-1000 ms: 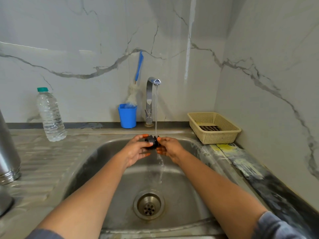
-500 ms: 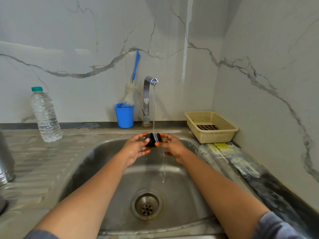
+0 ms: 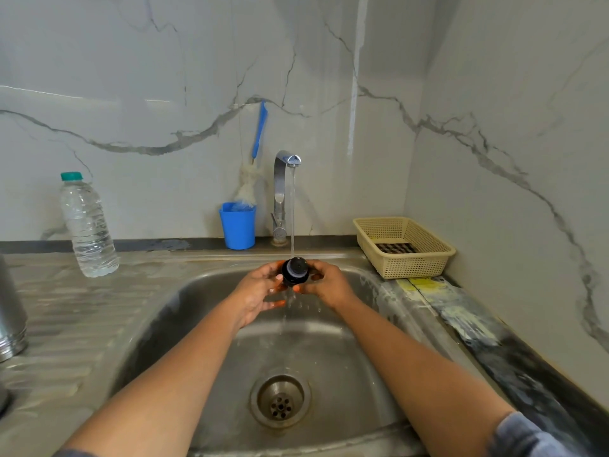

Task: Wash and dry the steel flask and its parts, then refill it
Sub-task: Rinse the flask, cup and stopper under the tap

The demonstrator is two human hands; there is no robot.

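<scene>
A small black flask stopper (image 3: 295, 271) is held under the running stream from the steel tap (image 3: 282, 179), over the steel sink (image 3: 184, 305). My left hand (image 3: 260, 293) grips its left side and my right hand (image 3: 324, 283) grips its right side, fingertips on the stopper. Water runs off it and falls toward the drain (image 3: 280, 400). The steel flask body (image 3: 10, 311) stands at the far left edge of the draining board, only partly in view.
A clear water bottle (image 3: 87, 225) with a green cap stands on the draining board at the left. A blue cup (image 3: 238, 225) holding a bottle brush (image 3: 253, 166) sits behind the sink. A beige plastic basket (image 3: 403, 247) rests on the right counter by the wall.
The stopper has been turned in my hands under the stream, its round end now facing up toward me. Both hands stay at the same spot over the sink.
</scene>
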